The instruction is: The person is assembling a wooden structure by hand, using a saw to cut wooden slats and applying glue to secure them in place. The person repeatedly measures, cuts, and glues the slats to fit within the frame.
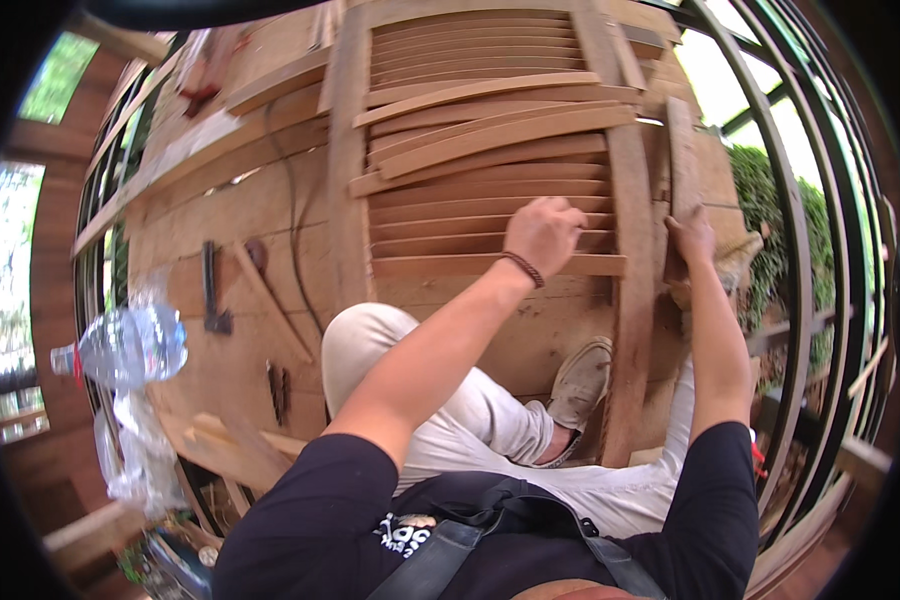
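A wooden louvred shutter frame point(348, 190) lies in front of me, its thin slats point(435, 230) set crosswise between two long side rails. Over the lower slats hovers or rests my left hand point(548, 232), its fingers curled together; whatever they pinch, if anything, is hidden. Several loose slats point(510, 140) lie askew across the middle of the frame. Right of the frame, my right hand point(692, 238) is closed round the near end of a narrow wooden board point(682, 150) that points away from me.
On the wooden work surface point(220, 370) at left lie a dark hammer point(212, 290), a long wooden stick point(275, 305), a small dark metal tool point(278, 390) and a cable point(292, 190). A large clear bottle point(132, 347) is at the left edge. Metal railings point(790, 230) stand at right.
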Demonstrator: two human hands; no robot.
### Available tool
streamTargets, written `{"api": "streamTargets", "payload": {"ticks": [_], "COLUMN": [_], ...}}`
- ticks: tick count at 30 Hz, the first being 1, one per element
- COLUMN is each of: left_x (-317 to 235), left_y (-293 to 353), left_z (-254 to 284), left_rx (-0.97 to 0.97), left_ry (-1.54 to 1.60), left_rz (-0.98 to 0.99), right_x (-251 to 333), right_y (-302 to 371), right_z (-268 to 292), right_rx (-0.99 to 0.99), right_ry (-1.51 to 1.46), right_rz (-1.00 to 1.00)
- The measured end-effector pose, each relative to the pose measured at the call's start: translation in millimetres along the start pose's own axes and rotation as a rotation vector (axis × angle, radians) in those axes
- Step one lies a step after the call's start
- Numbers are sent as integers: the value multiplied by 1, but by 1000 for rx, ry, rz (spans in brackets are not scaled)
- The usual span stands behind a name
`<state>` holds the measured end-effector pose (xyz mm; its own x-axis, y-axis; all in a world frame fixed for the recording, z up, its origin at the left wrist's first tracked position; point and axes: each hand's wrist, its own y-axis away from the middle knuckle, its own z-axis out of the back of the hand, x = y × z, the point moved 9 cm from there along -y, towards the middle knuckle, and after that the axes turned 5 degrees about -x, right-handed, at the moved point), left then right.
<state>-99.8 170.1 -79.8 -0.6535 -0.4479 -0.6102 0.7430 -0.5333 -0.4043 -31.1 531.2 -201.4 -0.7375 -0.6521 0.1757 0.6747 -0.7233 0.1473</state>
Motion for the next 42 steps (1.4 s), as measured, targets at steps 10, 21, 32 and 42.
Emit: {"api": "streamTargets", "payload": {"ticks": [10, 21, 32, 42], "left_x": [-1, 27, 18, -24], "left_y": [4, 2, -5, 30], "left_z": [14, 40, 53, 38], "left_rx": [-115, -341, -309, -121], "left_ry": [83, 67, 289, 145], "left_rz": [-39, 222, 291, -22], "right_x": [-6, 28, 12, 19], "right_y": [17, 109, 143, 151], "right_z": [-22, -34, -99, 54], "right_rx": [-240, -210, -92, -406], "right_ry": [-338, -201, -287, -544], "right_rz": [167, 733, 971, 614]}}
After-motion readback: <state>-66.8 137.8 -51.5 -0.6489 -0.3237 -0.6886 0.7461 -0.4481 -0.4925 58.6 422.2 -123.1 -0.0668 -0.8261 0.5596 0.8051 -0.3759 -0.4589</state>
